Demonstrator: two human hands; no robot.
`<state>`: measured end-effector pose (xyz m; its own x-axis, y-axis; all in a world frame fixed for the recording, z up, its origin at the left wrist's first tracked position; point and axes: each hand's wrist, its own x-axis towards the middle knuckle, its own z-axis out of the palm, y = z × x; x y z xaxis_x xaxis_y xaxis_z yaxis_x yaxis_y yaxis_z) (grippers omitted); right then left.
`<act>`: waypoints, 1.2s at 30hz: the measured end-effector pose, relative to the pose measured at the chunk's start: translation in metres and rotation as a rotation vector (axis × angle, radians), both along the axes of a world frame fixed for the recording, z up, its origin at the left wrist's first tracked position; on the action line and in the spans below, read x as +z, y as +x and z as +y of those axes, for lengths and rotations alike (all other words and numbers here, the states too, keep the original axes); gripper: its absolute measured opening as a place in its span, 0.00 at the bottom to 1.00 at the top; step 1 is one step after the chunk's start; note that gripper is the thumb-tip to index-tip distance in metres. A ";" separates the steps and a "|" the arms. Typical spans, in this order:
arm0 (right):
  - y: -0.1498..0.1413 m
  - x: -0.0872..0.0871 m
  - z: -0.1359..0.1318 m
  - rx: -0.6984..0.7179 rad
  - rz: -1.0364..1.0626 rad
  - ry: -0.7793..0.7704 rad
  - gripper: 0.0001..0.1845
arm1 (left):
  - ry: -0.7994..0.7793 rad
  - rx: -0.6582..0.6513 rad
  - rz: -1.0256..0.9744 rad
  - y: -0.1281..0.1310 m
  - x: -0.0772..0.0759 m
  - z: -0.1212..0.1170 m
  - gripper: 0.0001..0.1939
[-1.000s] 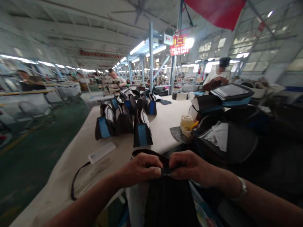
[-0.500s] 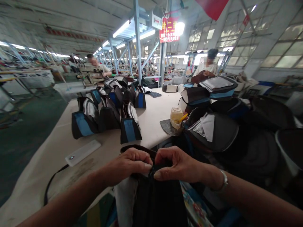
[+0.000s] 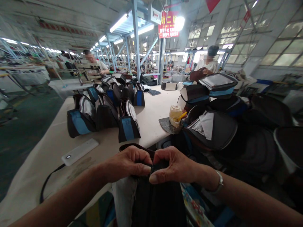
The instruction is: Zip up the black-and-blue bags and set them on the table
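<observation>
A black fabric bag piece (image 3: 159, 201) hangs upright in front of me, with a pale grey panel (image 3: 124, 198) along its left side and a dark brown band behind its top. Both hands pinch its upper edge at the middle, thumbs towards me and fingers curled over the far side. My left hand (image 3: 133, 160) and my right hand (image 3: 174, 165) almost meet there. The fingertips and the exact spot they press are partly hidden. Across the table stands a similar sewn piece (image 3: 127, 127), black with a blue stripe.
On the pale table (image 3: 151, 121) lie a white power bank (image 3: 80, 152) with a black cord and, further right, a jar (image 3: 175, 115) with a yellow-handled tool on a dark board. Black bags (image 3: 215, 129) pile up at right. Two people sit beyond the table.
My right thumb has slid slightly left and down along the bag piece's edge, closer to the left thumb. Both hands keep their pinch, and the view has shifted a little.
</observation>
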<state>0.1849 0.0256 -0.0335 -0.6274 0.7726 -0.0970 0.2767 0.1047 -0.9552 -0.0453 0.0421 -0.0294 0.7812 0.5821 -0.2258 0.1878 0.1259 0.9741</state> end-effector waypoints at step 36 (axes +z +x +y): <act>-0.009 -0.003 -0.009 -0.184 -0.032 0.257 0.04 | 0.733 0.286 0.260 0.019 0.008 -0.028 0.07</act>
<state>0.1756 0.0167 -0.0366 -0.4750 0.8745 0.0985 0.3428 0.2870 -0.8945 -0.0264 0.0141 -0.0217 0.5555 0.8204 0.1353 0.4757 -0.4470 0.7575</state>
